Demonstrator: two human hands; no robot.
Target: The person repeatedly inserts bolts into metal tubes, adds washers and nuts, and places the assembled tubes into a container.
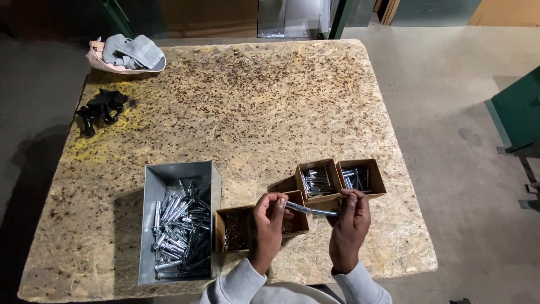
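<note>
Two hands share one bolt (308, 210) in the head view, our only view. We hold it above the desk (253, 112), over the near edge, in front of the small cardboard boxes. Its long axis runs nearly level, left to right, tilting slightly down toward the right. Our left hand (268, 222) closes its grip on the left end, fingertips pinched around the shank; our right hand (350, 221) closes on the right end, so the bolt bridges the gap between both grips. Neither hand is nearer: each has an end. Just beneath sits the box of nuts (236, 228); the grey bin (179, 225) of bolts lies to the left, nearer our left hand.
</note>
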